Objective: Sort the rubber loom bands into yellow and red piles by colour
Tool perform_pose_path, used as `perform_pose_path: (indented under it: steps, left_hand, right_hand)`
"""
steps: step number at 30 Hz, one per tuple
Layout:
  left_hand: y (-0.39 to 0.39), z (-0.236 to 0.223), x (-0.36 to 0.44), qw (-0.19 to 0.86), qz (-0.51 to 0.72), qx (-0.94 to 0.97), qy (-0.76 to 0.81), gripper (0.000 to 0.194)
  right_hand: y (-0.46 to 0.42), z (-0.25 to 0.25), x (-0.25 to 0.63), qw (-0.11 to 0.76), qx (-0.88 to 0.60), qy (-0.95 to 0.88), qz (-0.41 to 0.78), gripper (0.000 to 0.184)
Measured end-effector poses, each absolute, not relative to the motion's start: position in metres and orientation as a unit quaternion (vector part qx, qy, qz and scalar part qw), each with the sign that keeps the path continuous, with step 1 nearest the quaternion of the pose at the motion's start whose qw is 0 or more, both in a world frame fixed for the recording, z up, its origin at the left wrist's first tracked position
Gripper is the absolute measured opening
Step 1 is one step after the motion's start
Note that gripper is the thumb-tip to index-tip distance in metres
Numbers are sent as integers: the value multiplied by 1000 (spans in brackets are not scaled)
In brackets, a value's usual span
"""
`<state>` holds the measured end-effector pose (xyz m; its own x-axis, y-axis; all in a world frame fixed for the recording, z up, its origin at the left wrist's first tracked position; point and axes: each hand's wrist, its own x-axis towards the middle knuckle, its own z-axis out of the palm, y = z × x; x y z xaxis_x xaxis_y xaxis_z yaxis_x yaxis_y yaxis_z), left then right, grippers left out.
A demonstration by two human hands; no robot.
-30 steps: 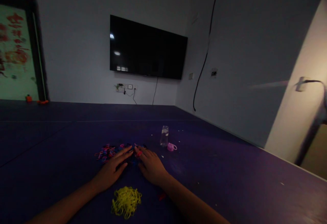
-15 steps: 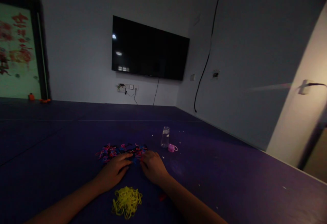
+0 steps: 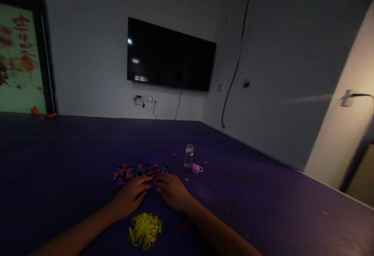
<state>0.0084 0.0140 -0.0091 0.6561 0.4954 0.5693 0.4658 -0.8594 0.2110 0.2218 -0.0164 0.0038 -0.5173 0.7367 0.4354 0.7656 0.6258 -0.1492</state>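
Left hand (image 3: 130, 197) lies loosely open, apparently empty, right hand (image 3: 174, 192) half-curled, grip can't tell, at lower-centre thin pink-blue-black loop pile (image 3: 125, 172): probably light, stretchy; pinch one strand.

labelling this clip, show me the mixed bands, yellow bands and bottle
Mixed bands (image 3: 131, 173): head view, uncovered part of the pile.
Yellow bands (image 3: 145, 230): head view, middle of the pile.
Bottle (image 3: 188, 158): head view, middle of its clear body.
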Motion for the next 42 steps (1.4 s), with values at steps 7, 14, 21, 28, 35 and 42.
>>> perform_pose_path:
  steps: [7,14,21,28,35,42]
  left_hand:
    - [14,-8,9,24,310,913,266,31]
    - [14,-8,9,22,312,913,262,31]
    - [11,-6,10,25,310,914,262,31]
    - [12,-4,9,26,293,915,274,32]
    - [11,-5,10,29,299,911,284,32]
    - [13,-3,11,34,349,887,299,25]
  right_hand:
    - [-14,2,221,225,-440,-868,-45,20]
    - [-14,2,222,233,-444,-865,-34,20]
    - [-14,2,220,239,-432,-869,-47,19]
    - [-11,-1,220,252,-439,-862,-35,18]
    - [-18,5,220,246,-445,-861,-33,20]
    - [-20,7,217,206,-400,-891,-65,18]
